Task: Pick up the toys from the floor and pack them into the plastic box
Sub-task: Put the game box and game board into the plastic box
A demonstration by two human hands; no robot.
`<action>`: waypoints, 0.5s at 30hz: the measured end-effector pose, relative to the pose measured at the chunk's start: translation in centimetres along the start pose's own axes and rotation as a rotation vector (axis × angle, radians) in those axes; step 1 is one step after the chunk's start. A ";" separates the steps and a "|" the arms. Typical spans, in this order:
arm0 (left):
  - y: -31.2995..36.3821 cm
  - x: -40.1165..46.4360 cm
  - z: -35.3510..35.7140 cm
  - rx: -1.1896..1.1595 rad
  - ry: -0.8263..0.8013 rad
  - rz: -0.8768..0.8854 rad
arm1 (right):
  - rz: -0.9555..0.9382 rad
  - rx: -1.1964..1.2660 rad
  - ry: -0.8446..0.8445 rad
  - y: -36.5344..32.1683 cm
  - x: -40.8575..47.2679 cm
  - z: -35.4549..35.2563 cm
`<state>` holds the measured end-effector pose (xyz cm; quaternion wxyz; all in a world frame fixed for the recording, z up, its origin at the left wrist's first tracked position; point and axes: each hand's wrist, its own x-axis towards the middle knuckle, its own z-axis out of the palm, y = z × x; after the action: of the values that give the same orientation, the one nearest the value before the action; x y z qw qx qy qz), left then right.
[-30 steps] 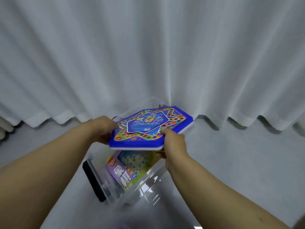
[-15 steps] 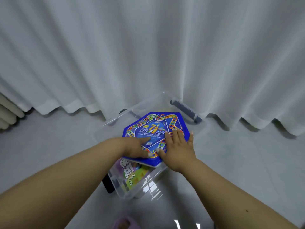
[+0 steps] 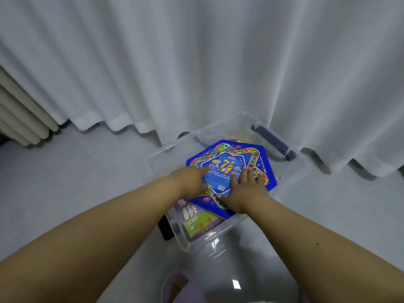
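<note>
Inside plastic box (image 3: 290,180), both hands (image 3: 220,184) press blue game board (image 3: 258,158).

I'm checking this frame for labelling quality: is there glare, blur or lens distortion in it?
Head view: small glare patches on the glossy floor and the clear plastic box; wide-angle bending at the edges; soft, even light; both hands, left hand and right hand, slightly soft on the blue hexagonal game box.

Pretty sure it's a room in someone's home: long white curtains (image 3: 196,62) hang down to a pale grey floor (image 3: 76,182), a cream radiator (image 3: 19,114) sits off at 9 o'clock, and a purple slipper (image 3: 185,287) is on a foot at 6 o'clock.
</note>
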<state>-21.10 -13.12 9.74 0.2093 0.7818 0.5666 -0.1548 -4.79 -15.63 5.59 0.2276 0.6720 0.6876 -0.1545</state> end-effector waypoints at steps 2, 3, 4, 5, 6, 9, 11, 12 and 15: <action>-1.7 -1.2 -1.6 -0.037 0.124 -0.025 | -0.069 0.092 0.117 -1.6 -0.3 -0.5; -2.8 -2.0 -2.0 -0.057 0.178 -0.048 | -0.126 0.180 0.184 -3.0 -0.7 -0.9; -3.9 -2.7 -2.1 -0.075 0.227 -0.077 | -0.199 0.283 0.228 -4.6 -1.4 -1.2; -5.0 -3.4 -2.1 -0.090 0.264 -0.115 | -0.281 0.383 0.232 -6.4 -2.4 -1.6; -6.2 -4.2 -1.8 -0.100 0.283 -0.153 | -0.361 0.472 0.186 -8.1 -3.5 -1.8; -8.9 -6.9 0.0 -0.094 0.216 -0.202 | -0.461 0.619 -0.067 -11.8 -6.0 -1.1; -9.9 -8.6 1.4 -0.054 0.178 -0.193 | -0.450 0.589 -0.028 -12.6 -6.4 -0.5; -10.2 -9.4 2.0 -0.025 0.185 -0.197 | -0.445 0.563 0.000 -12.8 -6.4 -0.3; -10.6 -11.3 3.3 0.134 0.220 -0.152 | -0.488 0.576 -0.040 -13.2 -6.3 0.4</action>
<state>-34.69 -21.15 10.69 0.0808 0.7610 0.6323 -0.1209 -17.93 -21.87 7.32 -0.0010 0.5220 0.7511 -0.4042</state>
